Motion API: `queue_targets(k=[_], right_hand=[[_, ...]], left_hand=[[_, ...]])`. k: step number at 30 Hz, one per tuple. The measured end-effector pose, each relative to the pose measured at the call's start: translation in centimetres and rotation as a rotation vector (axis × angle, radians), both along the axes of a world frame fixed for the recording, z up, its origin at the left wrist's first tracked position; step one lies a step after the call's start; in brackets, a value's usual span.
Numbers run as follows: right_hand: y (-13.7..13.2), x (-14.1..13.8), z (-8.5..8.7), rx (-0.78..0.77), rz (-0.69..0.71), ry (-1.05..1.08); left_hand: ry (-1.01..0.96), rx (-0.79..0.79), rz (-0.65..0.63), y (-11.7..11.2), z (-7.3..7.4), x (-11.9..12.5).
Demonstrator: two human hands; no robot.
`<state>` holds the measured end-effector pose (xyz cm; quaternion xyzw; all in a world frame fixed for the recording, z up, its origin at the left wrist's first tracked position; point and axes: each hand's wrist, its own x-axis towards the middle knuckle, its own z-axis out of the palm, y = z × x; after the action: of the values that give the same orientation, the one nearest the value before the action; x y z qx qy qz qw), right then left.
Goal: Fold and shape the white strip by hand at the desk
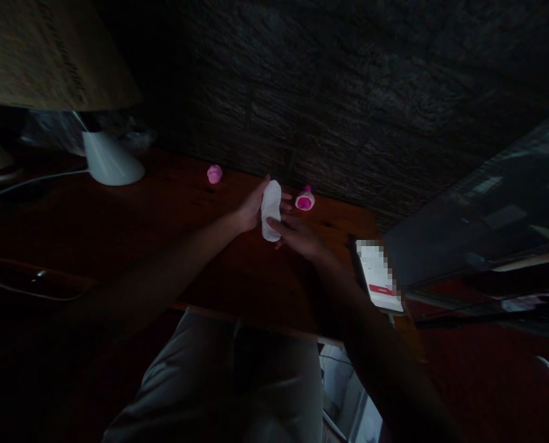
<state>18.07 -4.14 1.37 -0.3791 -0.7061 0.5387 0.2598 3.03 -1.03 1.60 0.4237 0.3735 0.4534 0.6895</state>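
Note:
A white roll of soft material (270, 209), perhaps cloth or dough, lies across my left hand (254, 206), whose palm faces up with the fingers stretched under it. My right hand (298, 237) presses its fingertips on the lower end of the roll. Both hands hover over a dark red wooden table (117, 221). Two small pink pieces lie on the table beyond: one pink piece (214, 174) to the left, another pink piece (305, 200) just right of my left fingertips.
A phone with a lit screen (379, 275) lies at the table's right edge. A white lamp base (110, 161) and a cable stand at the back left under a shade. A dark stone-pattern wall rises behind. My light trousers (228, 381) show below the table edge.

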Motion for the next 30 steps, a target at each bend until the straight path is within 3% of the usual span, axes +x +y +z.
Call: queue_targets(k=[19,30], right_hand=[[-0.3,-0.2,-0.4,0.191,0.085,-0.158],[-0.4,-0.2,0.1,0.194,0.091,-0.210]], left_hand=[[0.062,-0.065,-0.066,-0.4,-0.3,1.1],[0.064,-0.114,-0.041,-0.7,0.3,1.2]])
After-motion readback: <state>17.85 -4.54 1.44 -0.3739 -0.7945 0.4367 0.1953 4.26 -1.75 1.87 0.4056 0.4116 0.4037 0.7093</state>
